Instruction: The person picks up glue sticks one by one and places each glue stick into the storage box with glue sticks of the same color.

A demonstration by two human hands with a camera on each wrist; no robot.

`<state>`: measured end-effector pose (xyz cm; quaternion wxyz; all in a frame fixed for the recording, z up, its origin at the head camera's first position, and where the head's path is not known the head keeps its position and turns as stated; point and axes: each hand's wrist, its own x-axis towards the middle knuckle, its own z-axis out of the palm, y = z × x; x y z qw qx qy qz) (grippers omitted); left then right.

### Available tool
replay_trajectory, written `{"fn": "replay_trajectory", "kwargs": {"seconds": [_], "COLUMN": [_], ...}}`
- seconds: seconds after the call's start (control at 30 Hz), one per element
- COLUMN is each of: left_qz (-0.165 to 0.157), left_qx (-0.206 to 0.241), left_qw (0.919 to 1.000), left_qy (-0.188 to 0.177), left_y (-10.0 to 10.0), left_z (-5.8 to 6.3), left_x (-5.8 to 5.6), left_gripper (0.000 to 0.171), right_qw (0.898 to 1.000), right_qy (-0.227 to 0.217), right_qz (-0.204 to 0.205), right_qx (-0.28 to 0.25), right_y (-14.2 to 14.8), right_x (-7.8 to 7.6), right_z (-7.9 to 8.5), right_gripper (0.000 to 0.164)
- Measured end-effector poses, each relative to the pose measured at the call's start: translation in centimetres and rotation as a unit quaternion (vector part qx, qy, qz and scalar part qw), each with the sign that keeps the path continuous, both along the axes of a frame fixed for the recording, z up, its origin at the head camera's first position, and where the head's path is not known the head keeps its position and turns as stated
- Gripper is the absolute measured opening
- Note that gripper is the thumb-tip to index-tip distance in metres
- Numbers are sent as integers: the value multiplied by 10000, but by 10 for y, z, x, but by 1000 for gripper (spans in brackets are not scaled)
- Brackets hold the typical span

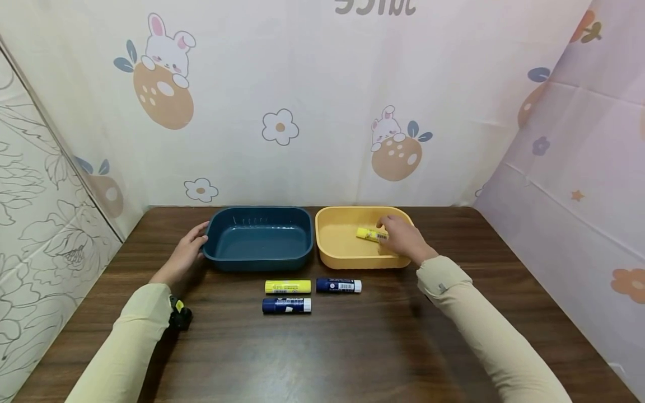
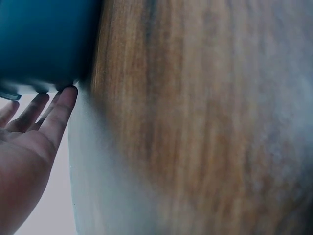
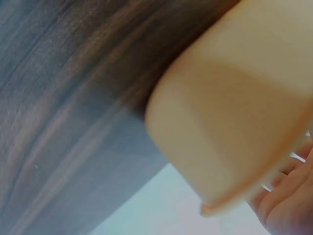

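Observation:
My right hand (image 1: 403,238) reaches over the right side of a yellow plastic basin (image 1: 332,257). A yellow glue stick (image 1: 370,234) lies inside it, its right end overlapped by the hand. In the right wrist view, the fingers (image 3: 274,196) show apart behind the basin's rim, while the fingertips are hidden. My left hand (image 1: 186,252) rests its extended fingertips against the left side of a dark teal basin (image 1: 257,264). The left wrist view shows those fingers (image 2: 61,110) spread at the teal wall.
In front of the basins, another yellow glue stick (image 1: 288,286) and two dark blue glue sticks with white ends, one at right (image 1: 339,285) and one nearer (image 1: 286,305), lie on the brown wooden table (image 1: 322,358). A printed curtain (image 1: 322,168) hangs behind.

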<state>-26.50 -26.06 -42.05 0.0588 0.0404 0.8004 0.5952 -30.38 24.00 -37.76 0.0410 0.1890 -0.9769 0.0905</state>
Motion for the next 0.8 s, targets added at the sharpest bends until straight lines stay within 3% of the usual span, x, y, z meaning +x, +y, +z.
{"fn": "replay_trajectory", "kwargs": {"seconds": [0.2,0.37,0.5,0.63,0.8], "left_qz": [4,36,73,92,83], "left_qx": [17,20,29,27,18], "left_qw": [10000,10000,9999,9998,9998], "left_qy": [-54,-74,-109,-147,-162], "left_y": [0,0,0,1,0], "left_z": [-1,-1,-1,0,1], "left_x": [1,2,1,-1,0], "left_gripper": [53,53,53,53,53], "right_qw": [9958,9788,9660,9593,9643], "right_qy": [657,1489,1824,1896,1473], "right_qz": [558,1245,1656,1915,2049], "right_qx": [-322,-650,-784,-842,-805], "right_y": [-5,-11,-20,-31,-46], "right_x": [25,48,62,75,88], "right_z": [9,9,7,8,6], "right_gripper": [32,33,34,33,31]}}
